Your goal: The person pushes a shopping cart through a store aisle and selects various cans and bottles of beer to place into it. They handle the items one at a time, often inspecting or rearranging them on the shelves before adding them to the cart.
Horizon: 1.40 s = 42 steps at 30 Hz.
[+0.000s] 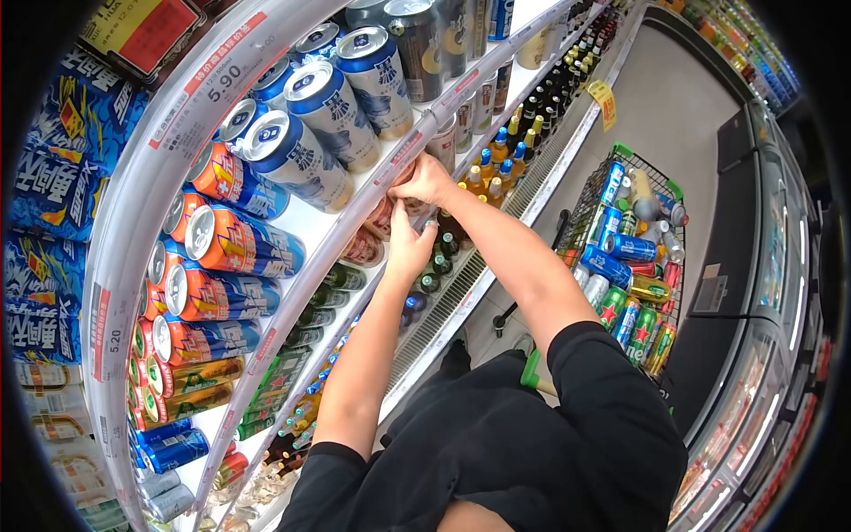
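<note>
Both of my hands reach in at the second shelf level, just below the upper shelf's clear front edge [350, 217]. My left hand [411, 246] is beside red-and-pink cans [363, 249], its thumb and fingers apart. Just above it is my right hand [427, 183], close to the fingertips of the left. The right fingers bend inward and are partly hidden at the shelf edge. Whether either hand grips a can does not show. White-and-blue cans [297, 160] stand on the shelf above, left of my hands.
Orange-and-blue cans [244, 241] line the upper shelf. Green bottles [439, 263] and yellow bottles with blue caps [486, 168] sit lower, near my wrists. A shopping cart [574, 232] full of cans and bottles stands at right, before dark freezer cabinets [709, 355].
</note>
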### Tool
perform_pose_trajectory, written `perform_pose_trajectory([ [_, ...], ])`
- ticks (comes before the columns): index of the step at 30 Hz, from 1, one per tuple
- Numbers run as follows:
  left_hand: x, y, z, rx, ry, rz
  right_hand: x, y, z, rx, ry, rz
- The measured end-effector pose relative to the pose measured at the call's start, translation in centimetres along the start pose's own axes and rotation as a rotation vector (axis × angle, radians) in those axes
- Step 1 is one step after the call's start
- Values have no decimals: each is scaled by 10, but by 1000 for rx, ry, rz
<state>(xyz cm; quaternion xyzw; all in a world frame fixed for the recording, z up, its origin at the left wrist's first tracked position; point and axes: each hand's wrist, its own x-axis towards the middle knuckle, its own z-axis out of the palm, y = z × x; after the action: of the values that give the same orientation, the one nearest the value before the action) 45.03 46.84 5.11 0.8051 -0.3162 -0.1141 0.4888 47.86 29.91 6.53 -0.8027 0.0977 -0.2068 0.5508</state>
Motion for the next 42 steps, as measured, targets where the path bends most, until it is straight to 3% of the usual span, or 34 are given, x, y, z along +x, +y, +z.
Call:
perform_pose_trajectory([
  [4,3,1,2,4,-12,32,1,-8,-10,-52,-49,86],
  [13,-6,1,12,-23,21,6,-13,-13,-24,-256,-7,48],
  [18,-15,8,21,-327,-65,-84,-40,-11,-38,-338,-34,146],
  [26,-31,21,60,-309,-260,-61,-125,-18,-77,-303,-18,359],
  [27,-41,36,69,-319,-223,-136,-139,-28,-83,-299,21,403],
  [28,-39,39,80,-316,-246,0,-154,-30,-88,-277,85,391],
  [32,-71,62,118,-188,-291,60,-227,-52,-124,-174,275,515],
  [36,-94,114,139,-108,-504,174,-305,-73,-178,10,385,514],
  [38,-97,178,136,-51,-726,229,-347,-93,-210,-57,443,511],
  [39,-104,156,157,-36,-699,358,-368,-91,-223,-31,486,452],
  [40,-107,171,162,63,-797,400,-382,-100,-236,-6,525,391],
  [42,-114,175,184,133,-866,641,-418,-124,-264,-141,408,509],
])
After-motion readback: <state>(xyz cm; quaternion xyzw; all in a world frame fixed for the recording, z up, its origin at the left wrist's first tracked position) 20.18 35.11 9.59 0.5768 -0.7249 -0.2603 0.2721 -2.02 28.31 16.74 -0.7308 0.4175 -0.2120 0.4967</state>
